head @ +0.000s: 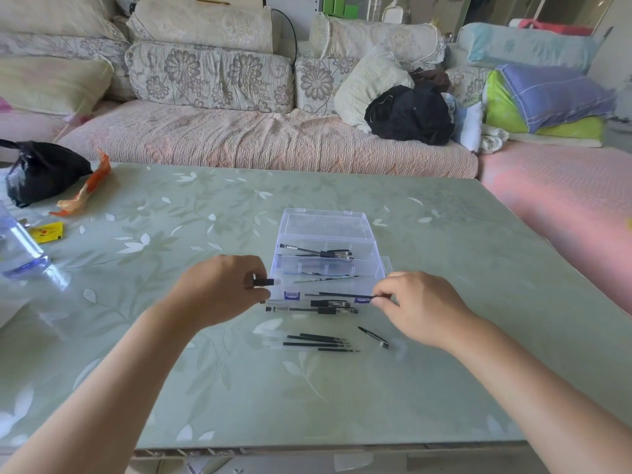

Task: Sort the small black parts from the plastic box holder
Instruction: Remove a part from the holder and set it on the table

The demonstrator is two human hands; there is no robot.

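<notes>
Open plastic box (362,234) holds pens (328,253).
I note left hand (219,289) pinching black cap (263,282) beside it, right hand (424,306) pinching refill (345,295) across its near edge.

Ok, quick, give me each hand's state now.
Left hand: pinching a small black cap.
Right hand: pinching a thin black refill.
</notes>
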